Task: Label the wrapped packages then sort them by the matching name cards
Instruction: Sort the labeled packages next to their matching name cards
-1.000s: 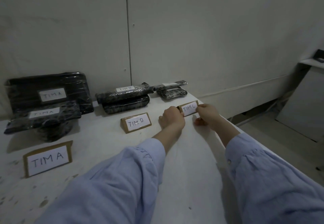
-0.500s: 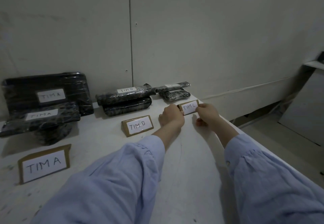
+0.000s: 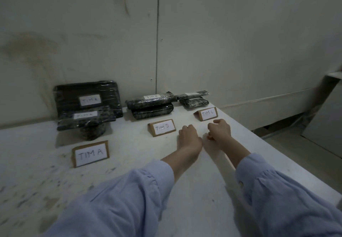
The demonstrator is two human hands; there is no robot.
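Dim room, bare wall (image 3: 222, 42), scuffed white table (image 3: 129, 149) pushed up against it. Black film-wrapped packages are lined up along the back in three piles: the TIM A pile (image 3: 87, 100) on the left, the TIM B pile (image 3: 151, 105) in the middle, and the third pile (image 3: 193, 98) by the right edge (its label is too blurred to be read). A name card is set in front of each: TIM A card (image 3: 90, 154), TIM B card (image 3: 162, 127), TIM C card (image 3: 207, 113). So sorting looks pretty much done.

The left hand (image 3: 189, 136) and right hand (image 3: 220, 130) are held just short of the TIM C card, apart from it, fingers curled in, nothing seen in them.

Fwiw the film looks slick, so packages are probably best gripped across the long edges, not by the label. Cards look light and tippy, best pinched at both ends.
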